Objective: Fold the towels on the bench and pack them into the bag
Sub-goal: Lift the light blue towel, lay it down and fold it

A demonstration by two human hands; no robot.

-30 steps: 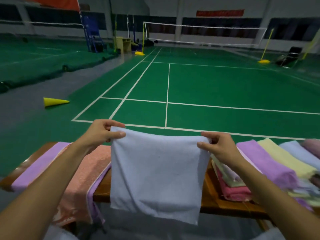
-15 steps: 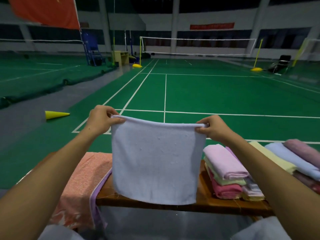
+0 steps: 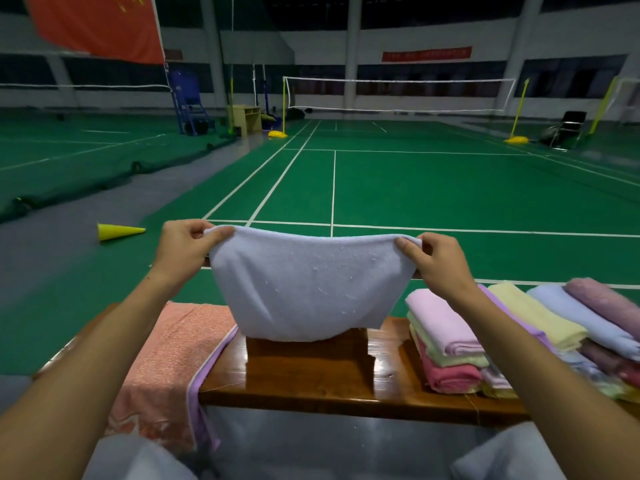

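The left hand (image 3: 183, 249) and the right hand (image 3: 440, 261) are held well apart at chest height, each pinching one top corner of a pale blue towel (image 3: 308, 285) between thumb and curled fingers. The towel's upper edge sags a little between the two grips, and the cloth hangs down in soft folds, its lower hem reaching the far part of the wooden tabletop (image 3: 311, 372) at about 6 o'clock from the hands. At 7 o'clock from the left hand a salmon-pink towel (image 3: 166, 362) lies spread flat over the tabletop and drapes off the near edge, with a lilac towel (image 3: 204, 386) showing as a strip under its right side. At 5 o'clock from the right hand sits a stack of folded towels (image 3: 446, 351), pink on top, pale yellow-green under it and deep rose at the bottom. Just beside that stack, toward 3 o'clock, a heap of unfolded towels (image 3: 568, 320) in lilac, yellow, blue and mauve lies over the tabletop's right end. Beyond the tabletop stretches a green court floor (image 3: 398, 188) with white lines; a yellow cone (image 3: 117, 232) lies on its side at 9 o'clock from the left hand, and a net (image 3: 398, 95) spans the far court at 12 o'clock.
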